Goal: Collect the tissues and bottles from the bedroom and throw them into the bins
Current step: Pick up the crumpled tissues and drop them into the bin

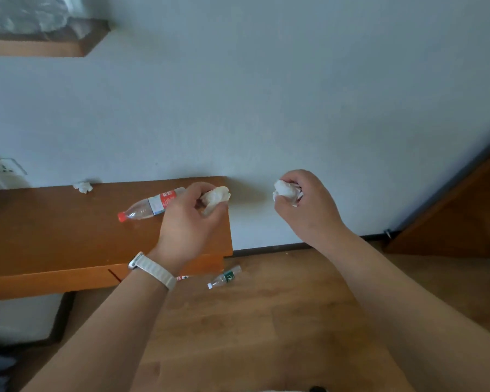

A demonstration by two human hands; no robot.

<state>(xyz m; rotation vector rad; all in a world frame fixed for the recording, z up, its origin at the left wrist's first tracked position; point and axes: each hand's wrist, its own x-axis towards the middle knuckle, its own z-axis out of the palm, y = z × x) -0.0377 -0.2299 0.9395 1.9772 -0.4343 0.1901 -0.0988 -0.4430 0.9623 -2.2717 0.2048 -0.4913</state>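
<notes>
Left hand point(187, 219) clutches tissue wad point(217, 199), right hand point(303, 205) second wad point(286, 190) — red-cap bottle point(150, 206), loose tissue point(83, 187) on wooden desk point(54, 236); green-label bottle point(224, 277) on wood floor point(266, 321) under white wall point(266, 94).

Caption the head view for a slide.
Left hand grips a tissue, right hand a second tissue; a red-capped bottle lies on the desk.

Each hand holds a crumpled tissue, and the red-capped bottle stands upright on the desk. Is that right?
No. In the head view the red-capped bottle lies on its side on the desk, not upright. The rest holds: the left hand holds a crumpled tissue and the right hand holds another.
</notes>
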